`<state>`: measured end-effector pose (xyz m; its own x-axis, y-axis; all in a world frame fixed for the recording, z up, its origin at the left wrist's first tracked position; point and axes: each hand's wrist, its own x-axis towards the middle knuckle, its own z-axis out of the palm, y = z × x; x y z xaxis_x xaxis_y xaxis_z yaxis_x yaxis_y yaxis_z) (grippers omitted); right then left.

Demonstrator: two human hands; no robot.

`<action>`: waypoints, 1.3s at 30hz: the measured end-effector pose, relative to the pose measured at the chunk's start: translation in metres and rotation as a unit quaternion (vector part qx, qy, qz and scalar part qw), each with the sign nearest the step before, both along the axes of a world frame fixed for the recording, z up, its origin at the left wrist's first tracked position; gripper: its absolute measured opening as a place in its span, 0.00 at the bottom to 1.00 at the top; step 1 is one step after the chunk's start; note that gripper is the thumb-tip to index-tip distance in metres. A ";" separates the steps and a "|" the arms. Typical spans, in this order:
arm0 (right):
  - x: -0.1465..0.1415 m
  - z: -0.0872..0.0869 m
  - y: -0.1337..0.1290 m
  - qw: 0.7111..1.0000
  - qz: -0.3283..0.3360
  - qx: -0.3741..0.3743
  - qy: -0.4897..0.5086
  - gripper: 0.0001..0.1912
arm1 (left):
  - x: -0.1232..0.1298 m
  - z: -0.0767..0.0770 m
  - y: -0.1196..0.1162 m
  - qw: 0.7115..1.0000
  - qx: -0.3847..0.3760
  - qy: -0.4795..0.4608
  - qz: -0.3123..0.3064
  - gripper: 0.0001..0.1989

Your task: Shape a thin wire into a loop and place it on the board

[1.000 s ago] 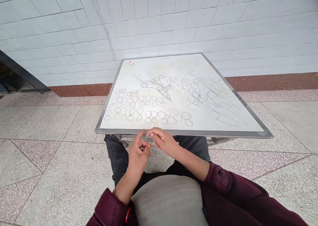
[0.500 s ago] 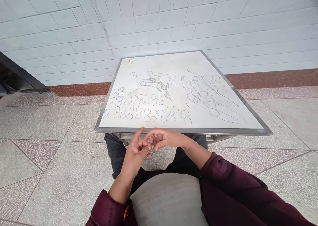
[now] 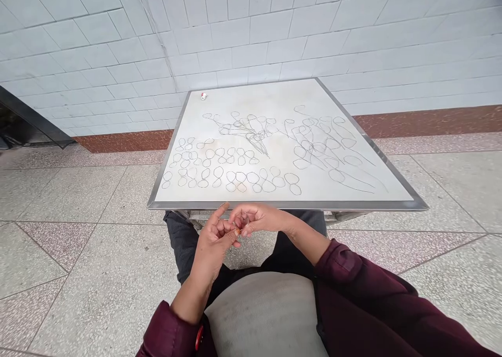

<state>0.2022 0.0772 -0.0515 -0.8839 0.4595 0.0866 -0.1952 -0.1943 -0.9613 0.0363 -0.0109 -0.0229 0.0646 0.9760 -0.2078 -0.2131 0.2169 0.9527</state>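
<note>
Just in front of the table's near edge, my two hands meet over a thin looped wire (image 3: pixel 246 219). My left hand (image 3: pixel 215 240) pinches it between thumb and fingers, with the index finger raised toward the table edge. From the other side, my right hand (image 3: pixel 261 218) grips the same wire with thumb and fingertips. Part of a loop shows between the hands, and a fainter curve hangs below them; the fingers hide the rest. Rows of figure-eight wire loops (image 3: pixel 217 176) lie on the white tabletop (image 3: pixel 219 196) beyond my hands.
Long wires with looped ends (image 3: pixel 333 148) lie tangled on the table's right side, and another wire bunch (image 3: pixel 257 132) lies at its middle. A small white and red object (image 3: pixel 204 96) stands in the far left corner. A tiled wall (image 3: pixel 270 35) rises behind the metal-edged table.
The wire loop between my fingers has turned: it showed as a round ring before, and now a curve also hangs below my hands. Both hands stay nearly in place.
</note>
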 end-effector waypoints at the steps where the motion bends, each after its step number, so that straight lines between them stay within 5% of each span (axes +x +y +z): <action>1: 0.000 -0.001 0.000 1.000 -0.001 0.002 0.001 0.18 | 0.000 0.000 0.000 1.000 0.003 0.002 0.000 0.34; 12: -0.002 -0.007 0.000 1.000 -0.010 0.007 0.016 0.24 | -0.002 -0.001 0.001 0.999 0.015 -0.007 0.041 0.32; 31: 0.000 -0.004 0.000 0.999 -0.015 0.015 0.046 0.22 | -0.005 0.004 -0.006 0.999 -0.014 -0.034 0.008 0.25; 35: 0.000 -0.004 -0.003 0.998 -0.037 0.007 0.041 0.27 | -0.005 0.006 -0.004 0.999 0.006 -0.022 0.046 0.26; 39: -0.005 -0.009 -0.014 0.995 -0.093 0.008 0.037 0.19 | -0.006 0.005 -0.002 0.992 0.037 -0.019 0.118 0.27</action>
